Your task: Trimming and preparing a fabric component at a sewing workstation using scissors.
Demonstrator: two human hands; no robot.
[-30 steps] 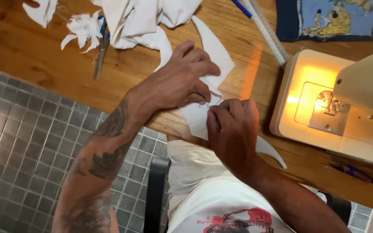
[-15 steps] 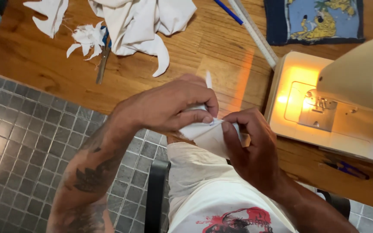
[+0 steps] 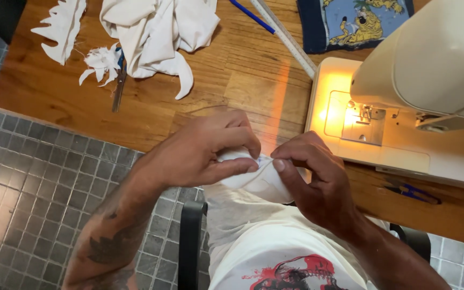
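The white fabric piece (image 3: 259,180) is now off the wooden table (image 3: 232,80) and held up close to the body, over the person's lap. A second ago it lay flat on the tabletop under both palms; half a second ago it was already being lifted and folded. Now it is gathered into a small curved fold between the two hands.

The left hand (image 3: 200,153) is curled over the top of the fabric, thumb and fingertips pinching its upper edge. The right hand (image 3: 315,180) meets it from the other side, thumb and forefinger closed on the same edge, so that the two pinches almost touch at the fold. Neither hand is spread any more; both are drawn in tight. The lower part of the fabric hangs below the hands and is partly hidden by the right palm.

Judging from this, the flat smoothing is over and the edges are being matched or turned by hand, work that needs the piece free of the table.

Just beyond the right hand stands the cream sewing machine (image 3: 420,75) with its lamp lit over the needle plate. Farther off, ahead of the left hand, lie a heap of white cloth (image 3: 157,32), white offcuts (image 3: 60,27), scissors (image 3: 119,80), a ruler (image 3: 285,37) and a blue pen (image 3: 251,15).
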